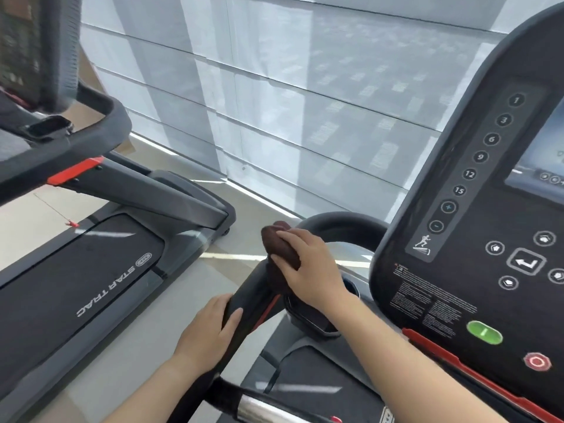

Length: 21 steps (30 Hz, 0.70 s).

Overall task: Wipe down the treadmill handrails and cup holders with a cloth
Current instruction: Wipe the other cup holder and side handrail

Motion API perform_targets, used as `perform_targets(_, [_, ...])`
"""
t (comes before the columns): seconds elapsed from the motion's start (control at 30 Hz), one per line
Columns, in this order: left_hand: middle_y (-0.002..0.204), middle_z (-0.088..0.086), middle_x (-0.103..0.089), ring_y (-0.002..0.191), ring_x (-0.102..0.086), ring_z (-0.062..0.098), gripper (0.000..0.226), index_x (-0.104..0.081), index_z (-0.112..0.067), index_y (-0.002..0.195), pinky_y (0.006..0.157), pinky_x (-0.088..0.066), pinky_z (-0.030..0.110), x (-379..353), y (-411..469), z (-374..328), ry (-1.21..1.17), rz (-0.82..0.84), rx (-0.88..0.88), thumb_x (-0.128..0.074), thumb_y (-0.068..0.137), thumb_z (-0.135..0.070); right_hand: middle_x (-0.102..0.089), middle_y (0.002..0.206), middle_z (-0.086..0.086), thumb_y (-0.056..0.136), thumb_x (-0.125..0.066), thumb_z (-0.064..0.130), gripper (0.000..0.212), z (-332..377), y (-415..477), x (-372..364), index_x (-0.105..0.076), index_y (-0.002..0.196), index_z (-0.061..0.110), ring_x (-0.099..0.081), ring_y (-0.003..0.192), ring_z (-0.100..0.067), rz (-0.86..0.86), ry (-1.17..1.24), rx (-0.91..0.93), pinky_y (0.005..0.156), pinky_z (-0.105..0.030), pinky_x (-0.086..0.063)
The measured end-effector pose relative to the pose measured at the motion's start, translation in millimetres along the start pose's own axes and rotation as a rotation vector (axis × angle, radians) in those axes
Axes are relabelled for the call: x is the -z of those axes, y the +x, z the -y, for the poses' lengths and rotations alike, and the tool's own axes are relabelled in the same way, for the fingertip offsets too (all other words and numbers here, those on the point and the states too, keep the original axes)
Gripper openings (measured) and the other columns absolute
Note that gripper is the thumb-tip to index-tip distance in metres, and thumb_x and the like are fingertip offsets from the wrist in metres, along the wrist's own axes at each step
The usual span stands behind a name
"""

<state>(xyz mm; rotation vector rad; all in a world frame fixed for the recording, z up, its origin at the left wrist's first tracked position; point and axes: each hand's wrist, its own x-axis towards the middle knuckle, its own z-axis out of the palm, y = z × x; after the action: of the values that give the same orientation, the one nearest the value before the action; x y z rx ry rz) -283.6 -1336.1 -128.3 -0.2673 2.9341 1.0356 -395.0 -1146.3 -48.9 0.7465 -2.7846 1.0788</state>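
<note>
A dark brown cloth [279, 245] is bunched over the top of the black left handrail [254, 300] of the treadmill I stand on. My right hand [308, 267] presses down on the cloth, fingers wrapped over it. Lower on the same rail, my left hand [210, 328] grips the bare handrail. The rail curves on behind the cloth toward the console [476, 239]. A dark cup holder [349, 283] shows partly between my right wrist and the console.
The console at the right carries number keys, a green start button [484, 332] and a red stop button [537, 361]. A second treadmill [91, 270] stands to the left across a strip of floor. Window blinds [290, 87] fill the background.
</note>
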Motion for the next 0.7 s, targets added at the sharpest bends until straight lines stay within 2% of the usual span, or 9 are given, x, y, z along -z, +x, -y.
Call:
perform_targets(0.1, [0.106,-0.015,-0.055,0.093,-0.052,0.003,0.037,-0.049,-0.029,0.117,0.073,-0.04,0.021,-0.7,-0.6,-0.9,0.018,-0.01,0.051,-0.034,0.091,-0.051,-0.054,0.131,0.004,0.088,-0.053,0.045,0.044,0.5,5.0,-31.7,-0.051,0.129,0.029,-0.045,0.118,-0.023,0.092,-0.112,-0.038,0.101,-0.041,-0.037])
perform_targets(0.2, [0.104,-0.014,-0.055,0.09,-0.053,0.002,0.036,-0.05,-0.029,0.115,0.071,-0.04,0.02,-0.1,0.7,-2.6,0.014,-0.023,0.048,-0.035,0.09,-0.051,-0.057,0.126,0.006,0.084,-0.053,0.049,0.043,-1.3,5.7,-46.5,-0.056,0.123,0.031,-0.047,0.114,-0.021,0.052,-0.093,-0.096,0.098,-0.04,-0.038])
perform_targets(0.3, [0.1,-0.014,-0.055,0.086,-0.053,0.002,0.033,-0.051,-0.029,0.112,0.065,-0.037,0.015,-0.4,1.5,-1.8,0.014,-0.026,0.045,-0.037,0.09,-0.049,-0.058,0.123,0.008,0.08,-0.051,0.052,0.044,-4.9,-1.5,-53.0,-0.057,0.121,0.034,-0.048,0.113,-0.022,0.08,-0.085,-0.023,0.098,-0.04,-0.038])
perform_targets(0.37, [0.1,-0.013,-0.056,0.086,-0.054,0.002,0.033,-0.051,-0.029,0.112,0.067,-0.039,0.016,0.0,3.8,-1.8,0.002,-0.014,0.042,-0.036,0.09,-0.049,-0.058,0.123,0.008,0.082,-0.052,0.052,0.043,-10.5,4.5,-49.1,-0.057,0.12,0.035,-0.049,0.113,-0.022,0.111,-0.073,0.017,0.097,-0.039,-0.039])
perform_targets(0.47, [0.101,-0.014,-0.057,0.089,-0.054,0.004,0.034,-0.051,-0.029,0.113,0.073,-0.043,0.022,-0.1,6.1,-1.8,0.0,0.012,0.041,-0.035,0.09,-0.049,-0.058,0.125,0.005,0.085,-0.055,0.047,0.04,-19.5,32.8,-42.0,-0.059,0.121,0.029,-0.047,0.114,-0.024,0.059,-0.062,-0.111,0.096,-0.039,-0.038])
perform_targets(0.53, [0.099,-0.016,-0.056,0.087,-0.054,0.003,0.034,-0.051,-0.03,0.112,0.07,-0.042,0.021,0.1,5.6,-1.7,0.015,0.009,0.039,-0.035,0.09,-0.05,-0.057,0.126,0.003,0.086,-0.055,0.045,0.04,-14.9,34.2,-43.9,-0.059,0.122,0.028,-0.046,0.115,-0.024,0.047,-0.075,-0.14,0.097,-0.038,-0.036])
perform_targets(0.7, [0.096,-0.017,-0.054,0.083,-0.052,0.002,0.034,-0.052,-0.033,0.108,0.061,-0.034,0.013,0.6,4.0,-2.0,0.059,-0.023,0.075,-0.035,0.088,-0.054,-0.055,0.13,0.008,0.085,-0.055,0.047,0.042,-12.2,-3.0,-48.7,-0.055,0.125,0.033,-0.044,0.121,-0.02,0.128,-0.031,0.037,0.102,-0.033,-0.029])
